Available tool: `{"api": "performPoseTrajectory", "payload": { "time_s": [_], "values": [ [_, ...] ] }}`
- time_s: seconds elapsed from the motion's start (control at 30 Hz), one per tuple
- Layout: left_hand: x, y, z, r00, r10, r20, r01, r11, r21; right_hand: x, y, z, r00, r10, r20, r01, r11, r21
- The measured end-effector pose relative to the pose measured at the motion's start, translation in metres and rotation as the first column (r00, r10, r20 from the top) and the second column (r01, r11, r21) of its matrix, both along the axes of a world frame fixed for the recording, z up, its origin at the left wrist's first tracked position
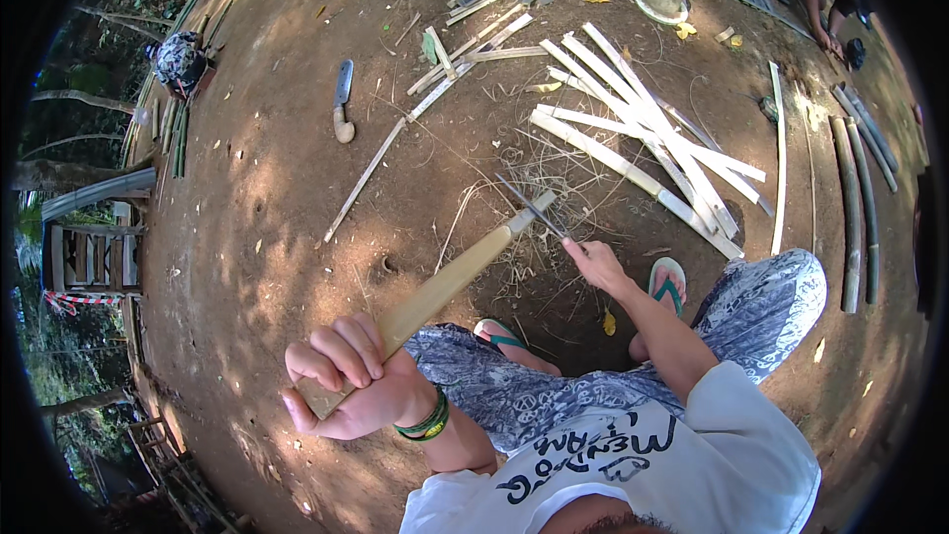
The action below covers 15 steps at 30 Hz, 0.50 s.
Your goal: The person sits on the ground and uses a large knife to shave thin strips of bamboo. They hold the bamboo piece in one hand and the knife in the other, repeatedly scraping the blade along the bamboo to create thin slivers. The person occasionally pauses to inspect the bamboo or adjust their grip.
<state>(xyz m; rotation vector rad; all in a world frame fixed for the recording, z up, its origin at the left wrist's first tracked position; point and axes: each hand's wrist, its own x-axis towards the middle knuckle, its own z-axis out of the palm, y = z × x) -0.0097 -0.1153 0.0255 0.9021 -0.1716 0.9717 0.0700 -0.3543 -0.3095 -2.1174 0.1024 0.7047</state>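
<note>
Dirt ground [257, 237], bamboo strip [452, 285] — slanting away, rightward

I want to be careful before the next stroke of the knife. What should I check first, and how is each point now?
1. Left hand has hold of the bamboo strip: ok, closed around its near end.
2. Right hand has hold of the knife: ok, blade pointing away from it.
3. Left hand clear of the blade: ok, it is at the other end of the strip.
4. Knife edge pressing on the strip: cannot tell; the blade crosses its far end in this view.
5. Second knife out of the way: ok, it lies apart from both hands.
6. Work spot free of shavings: not ok, they lie scattered there.
</note>
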Motion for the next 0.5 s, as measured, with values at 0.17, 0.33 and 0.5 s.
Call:
{"api": "performPoseTrajectory", "payload": {
  "time_s": [0.17,0.33,0.5],
  "values": [
    [0.001,0.002,-0.001,1.0,0.002,-0.017,-0.001,1.0,0.014,-0.023,0.043,0.051,0.995,-0.014,0.097,-0.016,0.954,0.3],
    [-0.001,-0.007,0.002,1.0,-0.021,-0.009,0.021,1.0,0.014,-0.002,0.016,-0.012,0.983,-0.172,-0.071,0.172,0.985,0.001],
    [-0.007,-0.005,-0.003,1.0,-0.01,-0.01,0.011,0.999,0.037,-0.013,0.011,0.0,0.979,0.043,0.199,-0.067,0.991,0.117]
  ]
}}
